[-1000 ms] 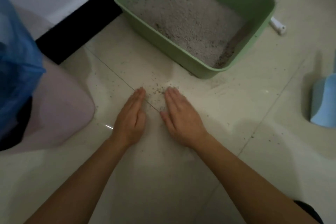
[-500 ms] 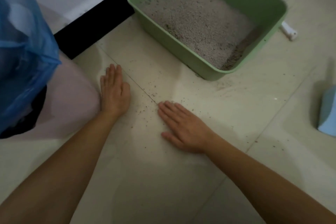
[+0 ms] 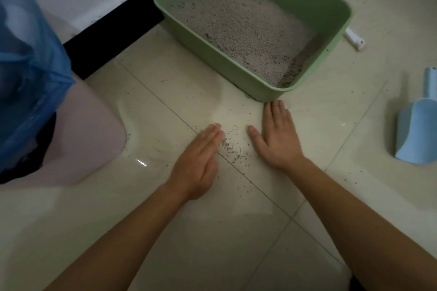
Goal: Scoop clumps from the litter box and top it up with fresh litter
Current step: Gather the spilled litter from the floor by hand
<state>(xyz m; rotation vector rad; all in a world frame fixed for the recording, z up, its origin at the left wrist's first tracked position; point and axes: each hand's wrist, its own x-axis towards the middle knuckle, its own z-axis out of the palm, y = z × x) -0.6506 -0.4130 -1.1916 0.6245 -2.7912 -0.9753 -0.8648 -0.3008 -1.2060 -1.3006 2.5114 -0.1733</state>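
Apparently the main work is mostly done, though this cannot be confirmed. The green litter box (image 3: 224,64) sits on the tiled floor (image 3: 212,231) near the wall. The litter (image 3: 241,23) in it is pale and heaped toward the far side, and it thins out at the near right corner, where a darker patch shows. Whether that patch is a leftover clump is too unclear to tell.

Just in front of the box, loose grains (image 3: 233,149) lie scattered along a tile joint. The left hand (image 3: 198,163) rests at the edge of the scatter with its fingers straight and together, holding nothing. The right hand (image 3: 276,137) lies flat on the floor on the other side, empty, fingers spread, with its fingertips just short of the box's corner. Judging by that placement, the hands are gathering the spill.

The blue scoop (image 3: 416,134) lies on the floor well off to the right, unused. A pink bin (image 3: 87,130) lined with a blue bag (image 3: 28,66) stands to the left. No supply of fresh litter is in view, so whether the box has been topped up is unclear. The gathered grains would still need lifting.
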